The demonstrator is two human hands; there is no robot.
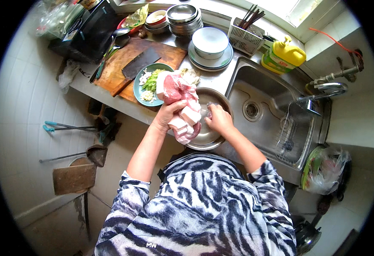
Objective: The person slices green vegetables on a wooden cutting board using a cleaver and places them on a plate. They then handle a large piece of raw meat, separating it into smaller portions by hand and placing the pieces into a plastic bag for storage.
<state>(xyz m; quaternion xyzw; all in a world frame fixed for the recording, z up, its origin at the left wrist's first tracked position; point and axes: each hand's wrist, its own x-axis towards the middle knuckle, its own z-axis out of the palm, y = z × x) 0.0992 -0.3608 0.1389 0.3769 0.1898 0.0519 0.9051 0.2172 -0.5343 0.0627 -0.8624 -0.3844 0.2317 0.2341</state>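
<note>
Head view: left hand clutches raw meat, frame centre, above metal bowl's left side, likely so drips land inside. Right hand curled over bowl's right side; can't tell if it's gripping anything.

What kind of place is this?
Most likely a home kitchen: a steel sink set in the counter, a cleaver on a wooden cutting board, and stacked bowls and plates behind. The left hand holds raw meat.
</note>
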